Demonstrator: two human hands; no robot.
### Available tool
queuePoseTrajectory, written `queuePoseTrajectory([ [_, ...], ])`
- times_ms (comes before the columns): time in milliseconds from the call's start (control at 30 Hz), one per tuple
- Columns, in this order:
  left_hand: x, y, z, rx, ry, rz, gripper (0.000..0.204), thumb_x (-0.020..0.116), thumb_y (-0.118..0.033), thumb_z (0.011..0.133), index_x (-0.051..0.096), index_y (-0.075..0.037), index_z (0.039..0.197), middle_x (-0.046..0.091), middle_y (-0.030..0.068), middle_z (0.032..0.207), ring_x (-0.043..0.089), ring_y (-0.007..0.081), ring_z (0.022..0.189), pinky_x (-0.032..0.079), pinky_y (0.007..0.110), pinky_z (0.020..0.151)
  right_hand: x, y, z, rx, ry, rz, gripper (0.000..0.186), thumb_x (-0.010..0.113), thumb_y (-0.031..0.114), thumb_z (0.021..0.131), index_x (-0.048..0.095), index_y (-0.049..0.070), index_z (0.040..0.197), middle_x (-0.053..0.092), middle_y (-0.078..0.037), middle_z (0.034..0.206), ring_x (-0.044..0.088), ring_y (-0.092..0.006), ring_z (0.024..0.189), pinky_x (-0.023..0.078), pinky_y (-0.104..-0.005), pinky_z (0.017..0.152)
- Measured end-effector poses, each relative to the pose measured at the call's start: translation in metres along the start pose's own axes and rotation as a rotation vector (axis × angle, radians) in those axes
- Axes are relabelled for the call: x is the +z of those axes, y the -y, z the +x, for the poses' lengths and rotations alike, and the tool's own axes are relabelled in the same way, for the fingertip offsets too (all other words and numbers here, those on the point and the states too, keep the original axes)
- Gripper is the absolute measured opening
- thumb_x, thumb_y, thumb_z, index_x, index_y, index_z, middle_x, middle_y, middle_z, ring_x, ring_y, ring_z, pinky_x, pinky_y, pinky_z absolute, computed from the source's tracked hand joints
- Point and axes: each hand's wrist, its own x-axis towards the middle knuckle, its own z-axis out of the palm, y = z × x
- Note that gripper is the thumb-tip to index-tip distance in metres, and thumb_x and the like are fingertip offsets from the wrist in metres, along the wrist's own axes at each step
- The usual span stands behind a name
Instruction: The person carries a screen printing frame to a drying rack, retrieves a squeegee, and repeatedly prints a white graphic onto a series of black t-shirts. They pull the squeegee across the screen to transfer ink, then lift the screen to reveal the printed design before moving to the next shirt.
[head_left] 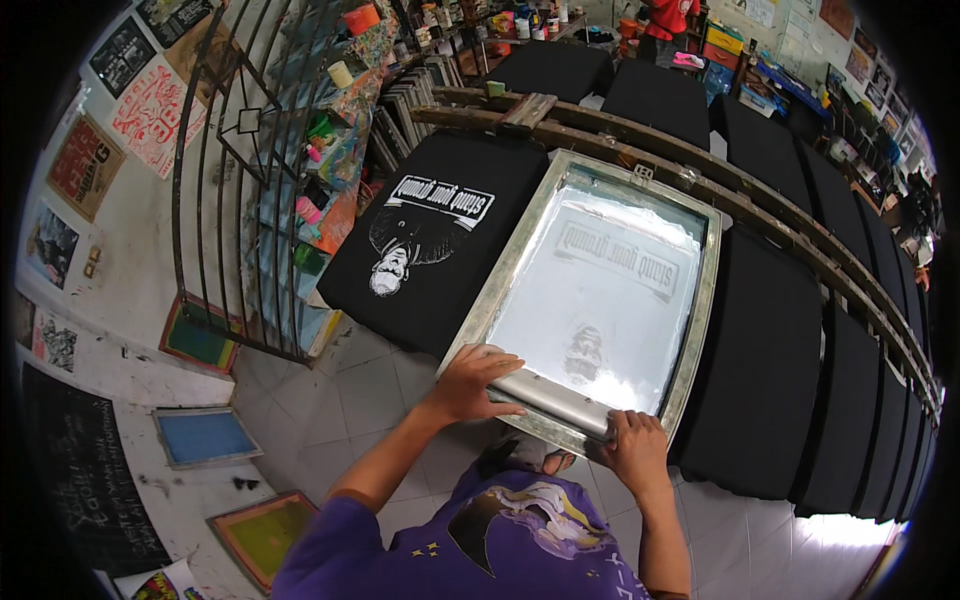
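A screen-printing frame [706, 290] with a pale mesh lies over a black shirt on a board in front of me. Dark lettering and a face stencil show through the mesh. Along the near end of the frame lies a silver, bar-shaped squeegee [562, 398]. My left hand [475, 383] straddles its left end, fingers on the far side and thumb on the near side, by the frame's corner. At the other end, my right hand [637, 447] is closed round the squeegee. To the left is a black shirt [430, 250] with a white printed banner and portrait.
Black shirts [762, 370] on boards run off to the right, and more lie beyond the wooden rails [770, 222]. A metal railing [255, 180] and paint-stained shelves [335, 190] stand at left. Framed screens [207, 436] lean at lower left. Another person [668, 20] stands at the back.
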Motion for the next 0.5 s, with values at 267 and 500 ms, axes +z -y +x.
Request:
queuePoseTrajectory([
  [267,0.016,0.065,0.016,0.145,0.215,0.147,0.044,0.085,-0.028,0.074,0.071,-0.012,0.112,0.067,0.0041,0.107,0.063,0.0249,0.103,0.052,0.039,0.09,0.031,-0.011,0.01,0.129,-0.142,-0.105,0.04,0.077,0.007,0.067,0.067,0.007,0.106,0.067,-0.01,0.097,0.065,-0.0303,0.096,0.05,-0.0426,0.088],
  [500,0.008,0.06,0.016,0.259,0.116,0.036,0.03,0.083,-0.025,0.074,0.07,-0.012,0.098,0.065,0.0036,0.098,0.064,0.0238,0.097,0.054,0.039,0.083,0.038,-0.011,0.004,0.143,-0.293,-0.148,0.019,0.076,0.005,0.07,0.071,0.007,0.088,0.068,-0.01,0.083,0.067,-0.0303,0.086,0.05,-0.0435,0.09],
])
